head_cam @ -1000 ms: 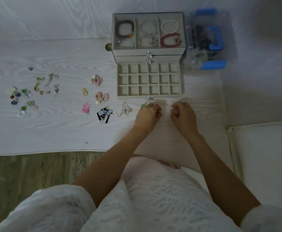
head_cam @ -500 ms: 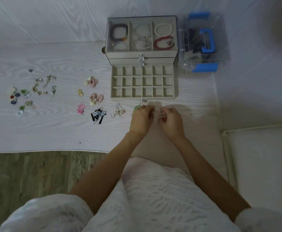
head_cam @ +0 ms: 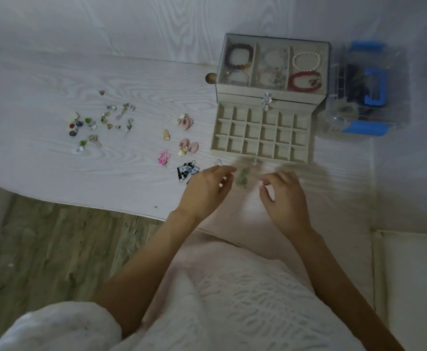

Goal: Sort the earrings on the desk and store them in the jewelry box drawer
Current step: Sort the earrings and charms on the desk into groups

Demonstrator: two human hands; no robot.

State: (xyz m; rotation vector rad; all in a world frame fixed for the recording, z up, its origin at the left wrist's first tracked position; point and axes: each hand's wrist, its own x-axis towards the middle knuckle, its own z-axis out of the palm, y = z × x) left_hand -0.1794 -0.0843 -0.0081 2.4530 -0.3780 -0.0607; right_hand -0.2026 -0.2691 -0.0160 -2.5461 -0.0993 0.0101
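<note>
Moved apart since half a second ago: left hand (head_cam: 208, 191) and right hand (head_cam: 287, 198), close together before, with a gap between them afterward. Seen from the head view, both low over the table (head_cam: 42, 79), just in front of the pulled-out drawer (head_cam: 261, 134). Left hand half open, fingers curled loosely, nothing clearly held. Right hand also half open, thumb and first finger near each other; cannot tell if anything tiny was pinched there. Between the two hands, a blurry green earring (head_cam: 242, 177), touching neither hand as far as could be told. Drawer split into many small square cells, all looking bare. Behind it, the jewelry box (head_cam: 273, 64) with bracelets under a clear top. Beside the box on the right, a clear case with blue clasps (head_cam: 367, 87). Left of the drawer, pink earrings (head_cam: 188, 145), a bright pink one (head_cam: 163, 157), a gold one (head_cam: 166, 135) and a black-and-white pair (head_cam: 187, 171) partly behind the left hand. Far left, a heap of small earrings (head_cam: 98, 125), well apart from the drawer.
</note>
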